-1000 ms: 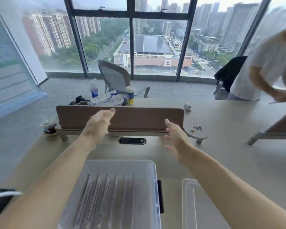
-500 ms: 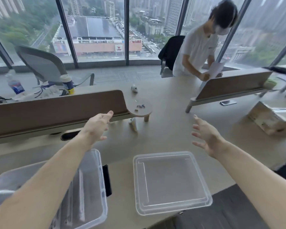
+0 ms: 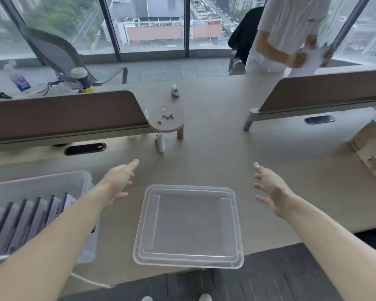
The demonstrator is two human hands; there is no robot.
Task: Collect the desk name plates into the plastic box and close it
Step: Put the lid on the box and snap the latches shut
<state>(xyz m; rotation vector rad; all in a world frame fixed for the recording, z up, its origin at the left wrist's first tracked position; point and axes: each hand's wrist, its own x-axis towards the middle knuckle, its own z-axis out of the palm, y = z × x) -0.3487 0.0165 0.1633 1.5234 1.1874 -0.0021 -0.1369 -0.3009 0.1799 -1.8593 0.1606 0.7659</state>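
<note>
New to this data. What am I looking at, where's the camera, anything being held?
No robot here: a person works bare-handed, and the single wide-angle camera sits on their head, looking forward and down, so the two forearms enter from the bottom edge. The left hand and right hand are both open and empty, spread above the desk on either side of a clear plastic lid that lies flat near the desk's front edge. At the left edge is the open plastic box, with name plates standing in a row inside. Farther back are two desk dividers, some small items, and a cardboard box at right. A second person stands beyond the desk holding paper. The box is not yet closed.
</note>
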